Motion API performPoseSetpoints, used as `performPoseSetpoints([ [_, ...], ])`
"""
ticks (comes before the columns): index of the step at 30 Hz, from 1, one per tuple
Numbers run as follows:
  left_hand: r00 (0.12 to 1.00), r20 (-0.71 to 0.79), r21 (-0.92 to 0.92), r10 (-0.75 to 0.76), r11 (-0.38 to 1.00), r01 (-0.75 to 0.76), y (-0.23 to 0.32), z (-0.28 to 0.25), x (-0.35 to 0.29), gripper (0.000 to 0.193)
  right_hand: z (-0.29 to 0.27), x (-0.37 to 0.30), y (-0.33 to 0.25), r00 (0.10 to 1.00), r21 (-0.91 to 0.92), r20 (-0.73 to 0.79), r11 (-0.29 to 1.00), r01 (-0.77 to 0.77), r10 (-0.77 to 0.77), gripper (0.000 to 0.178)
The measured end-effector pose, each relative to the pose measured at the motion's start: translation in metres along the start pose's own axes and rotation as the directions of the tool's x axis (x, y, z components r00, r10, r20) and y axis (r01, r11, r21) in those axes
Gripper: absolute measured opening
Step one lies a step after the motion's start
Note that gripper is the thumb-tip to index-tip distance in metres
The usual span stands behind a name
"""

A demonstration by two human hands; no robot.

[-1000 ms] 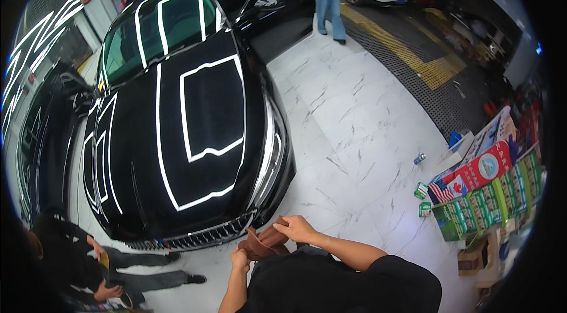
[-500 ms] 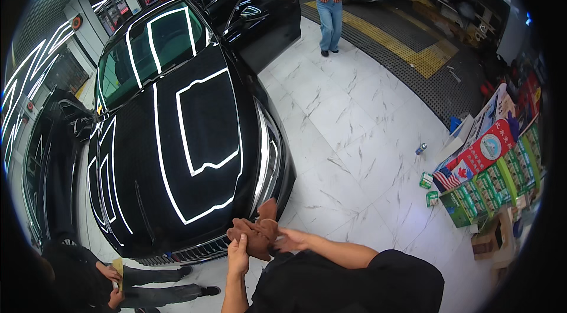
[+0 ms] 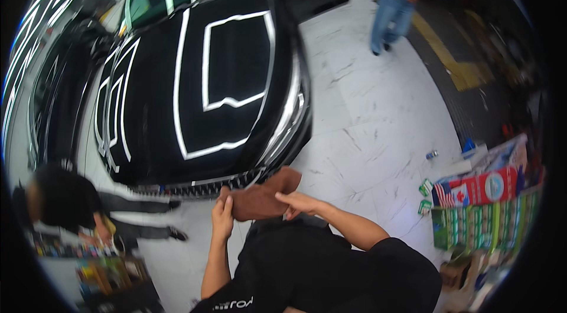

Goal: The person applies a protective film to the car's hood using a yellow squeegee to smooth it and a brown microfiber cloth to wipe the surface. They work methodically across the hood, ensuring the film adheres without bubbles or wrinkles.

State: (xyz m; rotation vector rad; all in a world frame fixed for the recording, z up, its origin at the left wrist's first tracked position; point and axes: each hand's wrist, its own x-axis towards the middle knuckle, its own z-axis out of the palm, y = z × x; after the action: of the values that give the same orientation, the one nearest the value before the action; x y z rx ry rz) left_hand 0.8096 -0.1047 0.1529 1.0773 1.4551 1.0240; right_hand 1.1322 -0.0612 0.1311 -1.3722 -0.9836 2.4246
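A brown cloth is held in front of my body, near the front of a glossy black car. My left hand pinches the cloth's left edge, thumb up. On the other side my right hand grips it, with the thumb on top and the fingers partly hidden below. Between the hands the cloth lies fairly flat, and one end sticks up at the right. It is apart from my dark shirt, as far as I can see, and seems to hang just before the car's grille.
At the left, a person in black holds something yellowish beside a shelf of goods. Another person in jeans stands at the far right. Stacked green boxes and a small can sit on the pale tiled floor.
The bunched cloth is now spread wider and flatter between my hands. My right hand has taken hold of its right side. My view has tilted down, bringing the shelf at the lower left into sight.
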Motion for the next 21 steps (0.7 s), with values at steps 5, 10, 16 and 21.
performPoseSetpoints([
  [5, 0.969, -0.248, -0.06, -0.022, 0.998, 0.007, 0.014, 0.008, -0.005, 0.031, 0.012, -0.037, -0.046, 0.927, -0.45, 0.024, 0.824, 0.345, -0.375, 0.043],
  [10, 0.957, -0.183, 0.227, -0.224, 0.938, 0.263, -0.004, -0.005, -0.016, 0.034, 0.034, -0.042, -0.096, 0.471, -0.765, -0.007, 0.308, 0.565, -0.882, 0.027],
  [16, 0.991, 0.059, -0.036, 0.116, 0.993, -0.114, 0.002, 0.061, 0.011, 0.028, 0.137, -0.053, -0.129, 0.382, -0.74, 0.298, 0.041, 0.671, -0.875, 0.019],
  [21, 0.974, 0.196, 0.053, 0.117, 0.99, -0.13, -0.03, 0.069, 0.035, 0.057, 0.17, -0.055, -0.112, 0.38, -0.753, 0.475, -0.143, 0.642, -0.794, 0.022],
])
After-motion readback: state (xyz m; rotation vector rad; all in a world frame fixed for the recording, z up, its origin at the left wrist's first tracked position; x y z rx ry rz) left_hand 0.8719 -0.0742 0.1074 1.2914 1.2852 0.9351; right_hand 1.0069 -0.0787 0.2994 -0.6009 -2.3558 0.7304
